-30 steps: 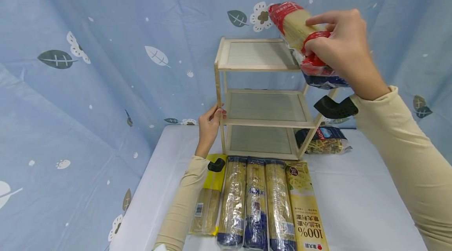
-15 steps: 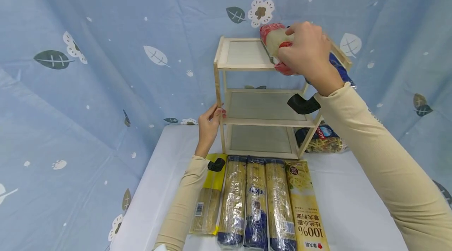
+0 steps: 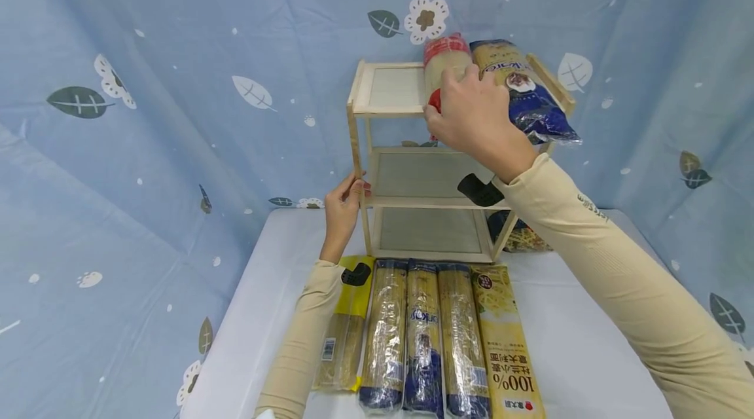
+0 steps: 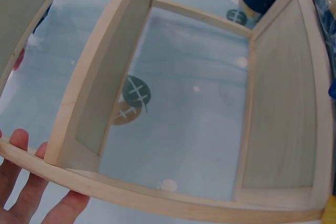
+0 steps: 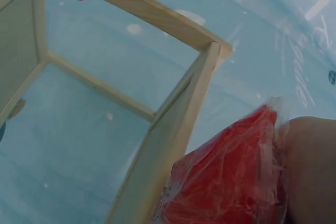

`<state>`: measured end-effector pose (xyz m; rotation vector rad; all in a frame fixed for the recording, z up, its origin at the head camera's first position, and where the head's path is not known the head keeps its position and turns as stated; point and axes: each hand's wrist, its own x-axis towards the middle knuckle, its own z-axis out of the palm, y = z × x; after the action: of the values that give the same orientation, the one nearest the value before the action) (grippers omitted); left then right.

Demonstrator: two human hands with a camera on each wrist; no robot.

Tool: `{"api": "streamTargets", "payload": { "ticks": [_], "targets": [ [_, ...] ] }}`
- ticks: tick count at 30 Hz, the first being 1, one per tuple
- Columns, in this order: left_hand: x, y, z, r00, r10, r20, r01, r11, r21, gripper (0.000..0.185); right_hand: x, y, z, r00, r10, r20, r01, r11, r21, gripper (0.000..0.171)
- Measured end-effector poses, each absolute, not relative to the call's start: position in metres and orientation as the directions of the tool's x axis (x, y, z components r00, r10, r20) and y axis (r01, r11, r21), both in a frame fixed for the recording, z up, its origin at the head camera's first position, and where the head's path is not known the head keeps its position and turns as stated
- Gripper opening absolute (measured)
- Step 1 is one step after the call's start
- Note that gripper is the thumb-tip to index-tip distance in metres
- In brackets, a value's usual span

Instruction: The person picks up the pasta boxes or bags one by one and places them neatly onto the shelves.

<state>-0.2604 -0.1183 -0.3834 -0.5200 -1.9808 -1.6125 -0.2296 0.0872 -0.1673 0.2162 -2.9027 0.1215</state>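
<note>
Red-ended noodle pack (image 3: 443,59) overhangs shelf rack (image 3: 385,88) edge

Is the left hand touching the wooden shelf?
Touching. In the head view the left hand wraps its fingers round the wooden shelf's front left post; the left wrist view shows fingertips against the frame.

The right hand (image 3: 471,119) grips a red-ended clear noodle packet (image 3: 443,65) on the three-tier wooden rack's (image 3: 359,144) top shelf. At its 3 o'clock lies a blue-ended pasta packet (image 3: 521,88). The left hand (image 3: 341,209) holds the rack's front post.
</note>
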Motion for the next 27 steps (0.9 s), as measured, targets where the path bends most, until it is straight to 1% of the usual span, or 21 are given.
{"api": "streamTargets", "payload": {
  "ticks": [3,9,13,19,23,27],
  "targets": [
    [-0.261,-0.117,-0.383,-0.787,-0.033,0.616,0.597,0.213,0.774,0.029,-0.227,0.09,-0.168,-0.96,-0.138,0.242,-0.165,0.982,-0.094,0.058],
    [-0.262,-0.114,-0.381,-0.783,-0.02,0.622,0.605,0.205,0.769,0.03,-0.214,0.099,-0.166,-0.949,-0.163,0.27,-0.221,0.955,-0.199,0.052],
    [-0.263,-0.111,-0.379,-0.783,-0.021,0.622,0.608,0.19,0.771,0.03,-0.201,0.103,-0.16,-0.936,-0.195,0.292,-0.262,0.942,-0.211,0.053],
    [-0.263,-0.111,-0.379,-0.802,-0.035,0.596,0.58,0.193,0.791,0.032,-0.177,0.113,-0.149,-0.888,-0.262,0.379,-0.357,0.91,-0.209,0.051],
    [-0.262,-0.112,-0.381,-0.801,-0.034,0.597,0.582,0.19,0.791,0.031,-0.162,0.125,-0.147,-0.85,-0.312,0.424,-0.442,0.861,-0.253,0.049],
    [-0.261,-0.114,-0.382,-0.801,-0.032,0.598,0.584,0.18,0.792,0.03,-0.148,0.137,-0.154,-0.818,-0.36,0.449,-0.512,0.812,-0.281,0.048]
  ]
}}
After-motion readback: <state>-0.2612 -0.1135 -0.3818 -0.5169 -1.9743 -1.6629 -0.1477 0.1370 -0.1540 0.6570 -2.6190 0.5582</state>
